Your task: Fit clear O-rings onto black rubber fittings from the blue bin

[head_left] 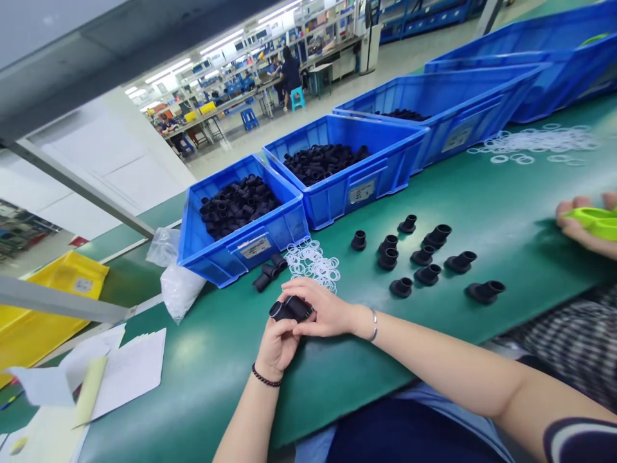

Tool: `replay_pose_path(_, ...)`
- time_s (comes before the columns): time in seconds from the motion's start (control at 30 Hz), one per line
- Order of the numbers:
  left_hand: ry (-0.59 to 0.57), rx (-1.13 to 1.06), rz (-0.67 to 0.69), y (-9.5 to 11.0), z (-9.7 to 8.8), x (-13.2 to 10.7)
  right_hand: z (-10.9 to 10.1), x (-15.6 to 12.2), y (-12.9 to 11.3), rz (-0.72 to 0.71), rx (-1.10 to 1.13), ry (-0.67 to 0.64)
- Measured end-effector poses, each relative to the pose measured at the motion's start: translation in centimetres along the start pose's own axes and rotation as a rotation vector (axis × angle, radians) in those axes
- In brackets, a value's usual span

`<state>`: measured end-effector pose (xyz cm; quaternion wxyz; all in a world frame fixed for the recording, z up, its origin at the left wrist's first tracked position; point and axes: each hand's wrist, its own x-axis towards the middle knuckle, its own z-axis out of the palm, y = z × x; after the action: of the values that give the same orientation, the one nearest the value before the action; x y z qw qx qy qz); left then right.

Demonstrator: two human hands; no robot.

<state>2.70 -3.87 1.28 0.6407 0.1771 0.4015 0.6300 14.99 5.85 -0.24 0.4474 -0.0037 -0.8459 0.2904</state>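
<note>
Just in front of my body, both hands meet around black tubular rubber-looking parts. My left hand (pixel 280 344) is closed on a short black sleeve (pixel 279 312), with a pale ring near its open end. Against it, my right hand (pixel 325 310) has its fingers wrapped round a second black sleeve (pixel 297 308). Where the two parts touch is partly covered by my fingers. A loose pile of thin white rings (pixel 314 262) lies just beyond my right hand. A few black sleeves (pixel 270 272) rest on the table beside that pile.
Several flanged black parts (pixel 428 274) stand on the green table (pixel 207 386) to the right. Blue bins (pixel 241 251) line the back, two filled with black parts. Papers (pixel 130 373) and a plastic bag (pixel 179 289) lie left. At right, another person's hand (pixel 578 225) holds a lime-green part.
</note>
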Motion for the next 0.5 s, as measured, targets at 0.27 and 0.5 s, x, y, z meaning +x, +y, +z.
replay_pose_path(0.27, -0.017, -0.053, -0.095, -0.1, 0.3, 0.1, -0.9, -0.1, 0.3, -0.05, -0.086, -0.118)
replay_pose_path(0.5, -0.049, -0.029, -0.104, 0.3, 1.3, 0.5, -0.9, 0.0, 1.1, -0.097, -0.177, -0.087)
